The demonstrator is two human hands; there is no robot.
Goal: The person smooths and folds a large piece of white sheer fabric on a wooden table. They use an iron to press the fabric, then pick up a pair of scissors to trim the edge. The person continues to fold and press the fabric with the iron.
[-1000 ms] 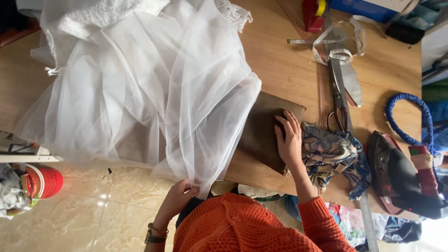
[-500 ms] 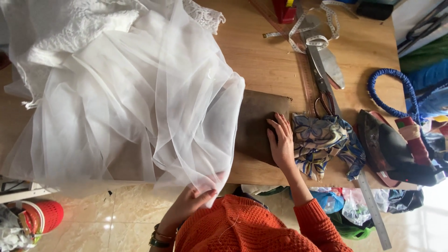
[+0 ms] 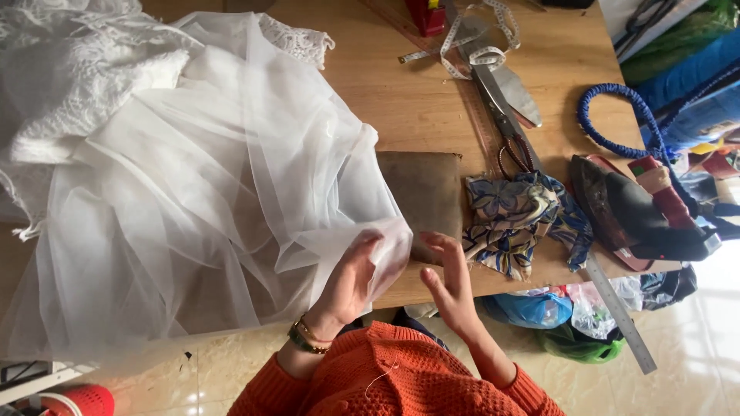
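A: Start at the far side. What fills it?

B: A big heap of sheer white tulle, spread over the wooden surface and hanging off its near edge. A lace-trimmed piece pokes out at the top.

A: And the left hand?

B: The left hand is at the tulle's lower right corner. Its fingers are closed on a fold of the fabric, which drapes over them.

A: The right one?

B: The right hand hovers just beside it, over the near edge of the surface. Its fingers are spread wide and hold nothing. The fingertips are near a flat brown pad, which the tulle partly covers.

A: Further along?

B: A crumpled blue and cream patterned cloth lies just beside the pad. Above it are large scissors and a measuring tape. Then a dark iron, with a coiled blue cord behind it. A metal ruler juts past the edge.
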